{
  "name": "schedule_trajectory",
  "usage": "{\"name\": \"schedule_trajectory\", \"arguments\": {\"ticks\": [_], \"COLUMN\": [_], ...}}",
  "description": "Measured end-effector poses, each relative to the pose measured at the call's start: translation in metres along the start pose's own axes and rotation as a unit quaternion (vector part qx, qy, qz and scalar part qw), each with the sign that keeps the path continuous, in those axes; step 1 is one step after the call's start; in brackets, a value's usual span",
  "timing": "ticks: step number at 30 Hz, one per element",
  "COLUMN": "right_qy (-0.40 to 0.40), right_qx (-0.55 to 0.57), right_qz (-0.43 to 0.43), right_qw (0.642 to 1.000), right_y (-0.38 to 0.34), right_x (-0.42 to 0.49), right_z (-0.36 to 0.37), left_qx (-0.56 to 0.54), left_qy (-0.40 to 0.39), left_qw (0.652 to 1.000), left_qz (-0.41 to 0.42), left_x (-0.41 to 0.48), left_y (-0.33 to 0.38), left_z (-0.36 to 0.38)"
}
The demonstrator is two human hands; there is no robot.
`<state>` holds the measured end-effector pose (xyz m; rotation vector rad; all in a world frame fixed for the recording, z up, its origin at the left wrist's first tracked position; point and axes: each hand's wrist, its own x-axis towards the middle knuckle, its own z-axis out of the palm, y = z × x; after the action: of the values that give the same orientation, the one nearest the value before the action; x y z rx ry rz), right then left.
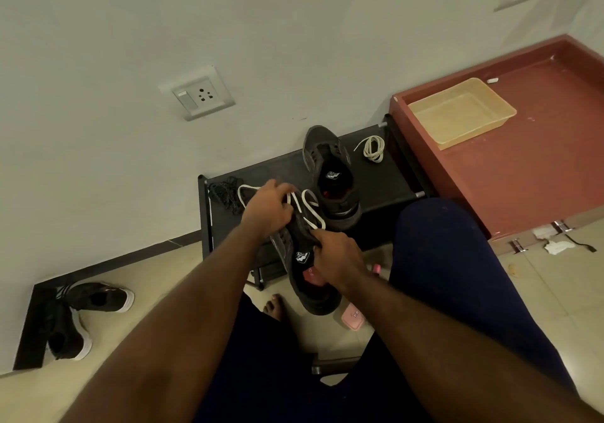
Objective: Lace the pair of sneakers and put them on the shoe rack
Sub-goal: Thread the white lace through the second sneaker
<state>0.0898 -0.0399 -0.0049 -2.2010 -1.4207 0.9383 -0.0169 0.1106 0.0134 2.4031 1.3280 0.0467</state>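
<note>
The right hand (338, 259) curls round the soft, light sneaker (313, 295). Past its fingers, the left hand (268, 208) pinches the floppy lace (313, 217); I think it is best held near the tip.

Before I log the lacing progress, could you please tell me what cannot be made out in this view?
Head view:
Held sneaker: the left hand, gripping the white lace, and right hand cover its eyelets, so threaded rows cannot be counted.
Shoe rack: lower shelves hidden by its top shelf and the person's leg.
Second sneaker: insole logo too small to read.
Pink item on the floor: partly behind the held sneaker.
</note>
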Motion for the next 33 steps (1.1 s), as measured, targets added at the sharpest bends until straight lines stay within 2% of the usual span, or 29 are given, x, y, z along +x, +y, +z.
{"name": "schedule_trajectory", "arguments": {"ticks": [2, 3, 9, 10, 12, 14, 15, 16, 19, 22, 24, 29, 33], "right_qy": [-0.002, -0.003, 0.000, -0.001, -0.011, -0.018, -0.019, -0.020, -0.020, -0.013, -0.014, -0.019, -0.017], "right_qx": [-0.002, -0.003, 0.004, 0.005, 0.009, 0.013, 0.014, 0.016, 0.006, -0.003, -0.003, 0.006, 0.007], "right_qz": [0.002, 0.002, 0.008, 0.010, 0.010, 0.011, 0.012, 0.013, 0.015, 0.014, 0.014, 0.015, 0.011], "right_qw": [1.000, 1.000, 1.000, 1.000, 1.000, 1.000, 1.000, 1.000, 1.000, 1.000, 1.000, 1.000, 1.000], "right_y": [0.000, 0.000, 0.001, 0.001, 0.001, 0.000, 0.000, 0.000, -0.002, -0.003, -0.002, -0.002, -0.002], "right_x": [0.000, 0.000, -0.001, -0.001, -0.001, -0.001, -0.002, -0.002, -0.003, -0.003, -0.003, -0.004, -0.004], "right_z": [-0.001, -0.001, -0.001, -0.002, -0.002, -0.003, -0.003, -0.003, -0.003, -0.003, -0.003, -0.004, -0.003], "left_qx": [0.096, 0.123, 0.213, 0.185, 0.049, -0.093, -0.113, -0.089, 0.046, 0.133, 0.150, 0.129, 0.148], "left_qy": [-0.062, -0.076, -0.053, -0.029, 0.073, 0.171, 0.192, 0.193, 0.114, 0.016, -0.012, 0.017, 0.002], "left_qw": [0.991, 0.987, 0.975, 0.982, 0.994, 0.965, 0.955, 0.959, 0.991, 0.991, 0.988, 0.991, 0.989], "left_qz": [0.066, 0.068, 0.045, 0.024, -0.070, -0.175, -0.197, -0.190, -0.060, 0.018, 0.013, -0.027, -0.027], "left_x": [0.001, 0.000, 0.000, 0.000, 0.001, 0.001, -0.001, -0.003, -0.007, -0.008, -0.008, -0.007, -0.006], "left_y": [0.006, 0.009, 0.019, 0.017, 0.013, 0.010, 0.009, 0.008, 0.008, 0.013, 0.014, 0.011, 0.010], "left_z": [0.007, 0.009, 0.011, 0.011, 0.010, 0.006, 0.003, 0.001, 0.001, 0.011, 0.017, 0.020, 0.018]}}
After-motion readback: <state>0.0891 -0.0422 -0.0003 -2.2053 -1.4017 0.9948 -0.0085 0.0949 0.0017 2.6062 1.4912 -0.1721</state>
